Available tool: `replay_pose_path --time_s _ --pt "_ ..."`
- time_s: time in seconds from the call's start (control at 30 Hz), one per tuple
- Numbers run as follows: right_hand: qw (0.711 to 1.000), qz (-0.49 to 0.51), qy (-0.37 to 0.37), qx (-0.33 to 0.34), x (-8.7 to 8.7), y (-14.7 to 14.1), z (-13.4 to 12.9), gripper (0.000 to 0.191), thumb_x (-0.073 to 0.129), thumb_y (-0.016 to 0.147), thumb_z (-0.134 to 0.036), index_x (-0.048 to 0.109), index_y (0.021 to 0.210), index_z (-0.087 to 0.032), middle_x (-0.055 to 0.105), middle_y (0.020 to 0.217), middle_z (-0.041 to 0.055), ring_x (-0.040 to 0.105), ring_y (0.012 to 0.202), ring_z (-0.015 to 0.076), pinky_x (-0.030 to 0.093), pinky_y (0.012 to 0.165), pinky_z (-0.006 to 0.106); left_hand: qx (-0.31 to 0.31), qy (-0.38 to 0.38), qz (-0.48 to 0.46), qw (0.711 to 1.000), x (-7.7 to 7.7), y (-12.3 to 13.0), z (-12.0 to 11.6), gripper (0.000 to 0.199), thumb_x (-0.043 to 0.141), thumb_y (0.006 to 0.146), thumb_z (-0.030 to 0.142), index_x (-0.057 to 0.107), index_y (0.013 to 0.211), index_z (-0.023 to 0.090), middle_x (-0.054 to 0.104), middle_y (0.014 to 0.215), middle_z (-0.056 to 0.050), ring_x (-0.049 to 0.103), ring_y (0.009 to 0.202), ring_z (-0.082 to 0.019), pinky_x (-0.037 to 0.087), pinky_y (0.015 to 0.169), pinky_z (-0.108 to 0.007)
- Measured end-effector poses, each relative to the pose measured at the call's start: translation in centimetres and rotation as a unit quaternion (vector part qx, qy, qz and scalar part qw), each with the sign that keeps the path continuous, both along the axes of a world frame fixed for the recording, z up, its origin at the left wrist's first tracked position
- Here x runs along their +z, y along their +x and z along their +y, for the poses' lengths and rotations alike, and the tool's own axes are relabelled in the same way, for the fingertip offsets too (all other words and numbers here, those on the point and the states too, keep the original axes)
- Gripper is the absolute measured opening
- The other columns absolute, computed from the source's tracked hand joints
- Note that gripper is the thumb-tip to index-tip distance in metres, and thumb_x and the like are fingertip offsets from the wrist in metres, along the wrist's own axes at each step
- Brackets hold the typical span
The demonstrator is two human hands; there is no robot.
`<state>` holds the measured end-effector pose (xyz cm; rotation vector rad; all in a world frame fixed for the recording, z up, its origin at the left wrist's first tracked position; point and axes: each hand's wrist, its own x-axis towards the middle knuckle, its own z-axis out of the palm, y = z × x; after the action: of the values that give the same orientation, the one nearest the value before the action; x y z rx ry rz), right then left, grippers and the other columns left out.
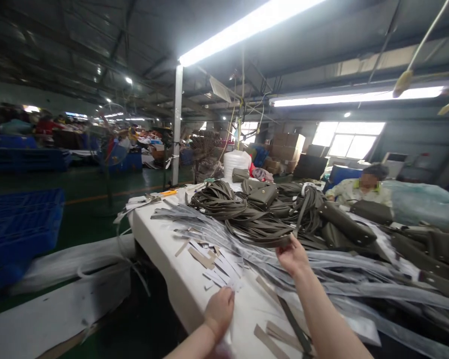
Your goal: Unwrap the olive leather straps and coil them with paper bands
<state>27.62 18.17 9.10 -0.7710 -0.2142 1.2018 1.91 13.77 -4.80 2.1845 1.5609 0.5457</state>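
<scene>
My right hand [294, 257] reaches to the near edge of a heap of dark olive straps [254, 227], its fingers closed on a strap end. Lower and to the left, my left hand [220, 309] is closed in a fist-like pinch over the white table cover. What it holds, if anything, is hidden; something pale and blurred shows below it. Just beyond the left hand lie loose white and brown paper strips [213, 264]. Long clear plastic sleeves [209, 224] run across the table, passing under my right forearm.
Olive bags [262, 196] lie among the straps. A white foam roll [236, 163] stands at the table's far end, near an orange-handled tool [168, 193]. A co-worker [370, 187] sits across on the right. Blue pallets [22, 224] and a wrapped white bundle [67, 304] are left of the table.
</scene>
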Motion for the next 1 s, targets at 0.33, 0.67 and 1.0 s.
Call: replay_pose_path --time_s 0.33,0.67,1.0 --pt "0.974 0.072 0.160 0.145 4.3 -6.0 -16.1 0.030 0.083 0.069 -0.016 0.064 0.092 -0.020 0.058 0.066 -0.0087 0.059 0.067 0.0087 0.053 0.088 0.029 0.033 0.000 -0.154 0.988 0.6 -2.3 -1.0 0.039 0.031 0.095 0.029 0.063 0.076 0.017 0.071 0.081 -0.009 0.066 0.083 -0.022 0.046 0.078 -0.031" --pt "0.968 0.024 0.031 0.250 -0.9 -16.4 -23.6 0.022 0.079 0.075 -0.027 0.070 0.092 -0.016 0.059 0.061 -0.0034 0.054 0.058 0.0113 0.047 0.069 0.030 -0.002 -0.132 -0.397 0.909 5.1 -9.7 -6.7 0.051 0.049 0.082 0.062 0.065 0.065 0.016 0.065 0.064 -0.004 0.059 0.065 -0.020 0.045 0.069 -0.030" --pt "0.956 0.020 0.001 0.291 -0.7 -17.9 -24.1 0.022 0.077 0.074 -0.032 0.070 0.091 -0.020 0.050 0.052 -0.0090 0.040 0.043 0.0057 0.049 0.066 0.025 -0.344 -0.426 -0.356 0.757 9.1 -11.6 -12.7 0.053 0.058 0.079 0.063 0.068 0.058 0.015 0.073 0.073 -0.013 0.066 0.069 -0.024 0.052 0.074 -0.035"
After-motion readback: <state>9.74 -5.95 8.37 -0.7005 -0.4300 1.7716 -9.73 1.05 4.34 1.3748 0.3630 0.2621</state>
